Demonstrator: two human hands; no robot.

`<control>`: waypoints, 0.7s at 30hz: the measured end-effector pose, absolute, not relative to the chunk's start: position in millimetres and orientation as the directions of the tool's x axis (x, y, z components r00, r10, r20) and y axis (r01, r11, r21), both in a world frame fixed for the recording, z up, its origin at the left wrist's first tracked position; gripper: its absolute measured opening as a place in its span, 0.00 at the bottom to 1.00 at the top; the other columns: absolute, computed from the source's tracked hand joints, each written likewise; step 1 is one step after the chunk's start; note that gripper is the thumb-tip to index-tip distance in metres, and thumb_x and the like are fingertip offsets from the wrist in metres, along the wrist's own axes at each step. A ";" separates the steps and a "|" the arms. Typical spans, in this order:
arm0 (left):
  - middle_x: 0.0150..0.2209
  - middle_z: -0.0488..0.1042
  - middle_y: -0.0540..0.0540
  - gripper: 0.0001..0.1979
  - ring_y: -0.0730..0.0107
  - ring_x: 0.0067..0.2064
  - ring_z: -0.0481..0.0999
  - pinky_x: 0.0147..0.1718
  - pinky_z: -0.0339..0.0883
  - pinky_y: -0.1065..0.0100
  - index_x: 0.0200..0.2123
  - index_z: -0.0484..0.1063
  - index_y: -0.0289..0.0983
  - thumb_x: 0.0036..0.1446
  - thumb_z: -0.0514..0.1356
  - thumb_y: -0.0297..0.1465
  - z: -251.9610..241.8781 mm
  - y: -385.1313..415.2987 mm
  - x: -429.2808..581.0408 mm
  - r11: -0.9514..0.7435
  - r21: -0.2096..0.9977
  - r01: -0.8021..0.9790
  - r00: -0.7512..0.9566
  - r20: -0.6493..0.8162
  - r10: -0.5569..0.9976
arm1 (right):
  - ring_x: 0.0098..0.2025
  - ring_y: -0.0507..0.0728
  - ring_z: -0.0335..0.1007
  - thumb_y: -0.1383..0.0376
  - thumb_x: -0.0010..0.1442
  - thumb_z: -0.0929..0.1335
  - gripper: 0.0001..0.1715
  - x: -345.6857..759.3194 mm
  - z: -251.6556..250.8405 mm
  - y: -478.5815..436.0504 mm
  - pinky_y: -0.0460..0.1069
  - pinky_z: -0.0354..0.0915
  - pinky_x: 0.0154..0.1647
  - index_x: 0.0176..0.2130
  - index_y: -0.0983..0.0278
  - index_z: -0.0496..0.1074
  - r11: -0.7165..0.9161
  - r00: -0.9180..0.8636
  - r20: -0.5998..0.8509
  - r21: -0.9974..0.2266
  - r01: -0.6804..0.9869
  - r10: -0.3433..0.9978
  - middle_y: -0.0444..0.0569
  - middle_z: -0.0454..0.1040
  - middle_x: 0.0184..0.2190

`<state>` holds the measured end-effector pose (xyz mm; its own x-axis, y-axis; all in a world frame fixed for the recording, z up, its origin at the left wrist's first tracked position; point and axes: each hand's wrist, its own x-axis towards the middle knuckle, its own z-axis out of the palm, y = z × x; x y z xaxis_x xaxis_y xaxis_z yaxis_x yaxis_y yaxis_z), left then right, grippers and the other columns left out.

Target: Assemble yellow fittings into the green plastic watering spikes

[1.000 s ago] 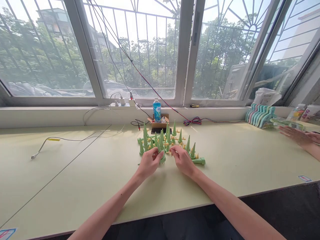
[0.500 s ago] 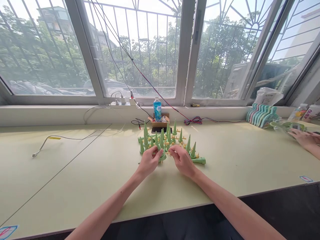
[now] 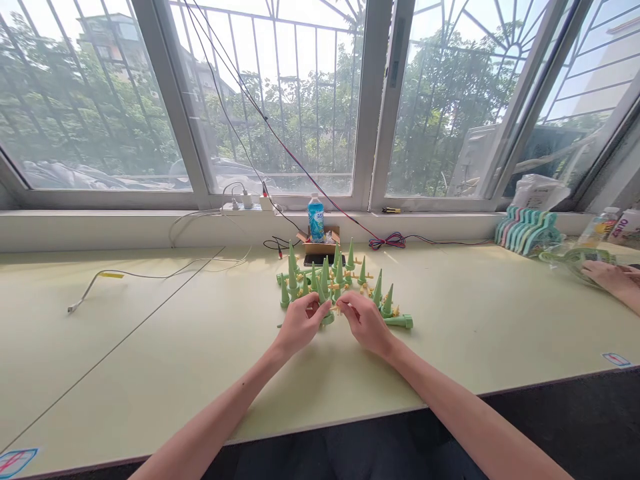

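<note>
In the middle of the table, my left hand (image 3: 299,321) is closed around a green plastic watering spike (image 3: 327,319), its cap end toward my right hand. My right hand (image 3: 367,322) pinches a small yellow valve piece (image 3: 335,309) close against that spike; whether the two are joined is too small to tell. Just beyond my hands stand several upright green cone spikes (image 3: 293,270), some with yellow valves sticking out sideways. One more green spike (image 3: 399,321) lies flat to the right of my right hand.
A blue-liquid bottle (image 3: 316,220) stands in a small cardboard box (image 3: 327,247) behind the spikes, with a dark phone-like slab before it. Coiled cable (image 3: 393,240) and a white cable (image 3: 145,272) lie around. Pastel hangers (image 3: 527,230) and another person's hand (image 3: 607,277) are at right.
My hands stay at nearly the same spot, with the held spike turned slightly. The other person's hand at right has shifted a little on the green, plastic-wrapped item.
</note>
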<state>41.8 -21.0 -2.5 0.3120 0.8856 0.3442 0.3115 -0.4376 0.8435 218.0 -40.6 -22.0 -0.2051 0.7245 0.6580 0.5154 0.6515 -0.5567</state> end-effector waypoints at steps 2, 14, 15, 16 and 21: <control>0.21 0.50 0.55 0.23 0.77 0.22 0.50 0.20 0.45 0.73 0.22 0.50 0.38 0.59 0.57 0.44 -2.8 -21.3 42.1 -0.441 0.836 0.326 0.316 0.344 0.884 | 0.30 0.53 0.62 0.65 0.70 0.58 0.14 218.2 -23.3 -39.5 0.47 0.59 0.33 0.35 0.64 0.68 0.676 -0.205 0.682 -0.546 0.494 0.702 0.47 0.68 0.30; 0.21 0.50 0.55 0.21 0.79 0.22 0.50 0.20 0.45 0.73 0.23 0.50 0.38 0.60 0.57 0.41 -6.9 -20.5 40.2 -0.509 0.784 0.354 0.339 0.400 0.852 | 0.30 0.53 0.62 0.66 0.68 0.59 0.11 217.9 -28.5 -36.5 0.47 0.60 0.31 0.37 0.63 0.69 0.696 -0.200 0.694 -0.568 0.439 0.692 0.48 0.70 0.31; 0.21 0.50 0.55 0.21 0.79 0.22 0.50 0.20 0.45 0.73 0.23 0.50 0.38 0.60 0.57 0.41 -7.1 -20.8 40.3 -0.517 0.777 0.360 0.341 0.406 0.848 | 0.30 0.53 0.63 0.66 0.68 0.60 0.11 217.9 -28.8 -36.5 0.47 0.60 0.31 0.37 0.63 0.69 0.693 -0.197 0.691 -0.573 0.437 0.695 0.48 0.70 0.31; 0.21 0.50 0.56 0.21 0.79 0.22 0.50 0.20 0.45 0.73 0.23 0.50 0.38 0.60 0.57 0.40 -7.2 -21.3 40.5 -0.525 0.769 0.366 0.343 0.413 0.844 | 0.30 0.53 0.63 0.66 0.68 0.60 0.11 217.8 -29.1 -36.7 0.47 0.60 0.31 0.37 0.64 0.69 0.689 -0.195 0.686 -0.579 0.436 0.701 0.48 0.70 0.30; 0.21 0.51 0.56 0.20 0.78 0.22 0.49 0.21 0.45 0.73 0.23 0.50 0.38 0.61 0.56 0.40 -7.5 -23.3 40.7 -0.559 0.734 0.387 0.366 0.434 0.823 | 0.27 0.52 0.63 0.66 0.68 0.60 0.11 218.1 -29.2 -38.3 0.46 0.60 0.30 0.37 0.64 0.69 0.651 -0.190 0.643 -0.623 0.433 0.742 0.45 0.69 0.27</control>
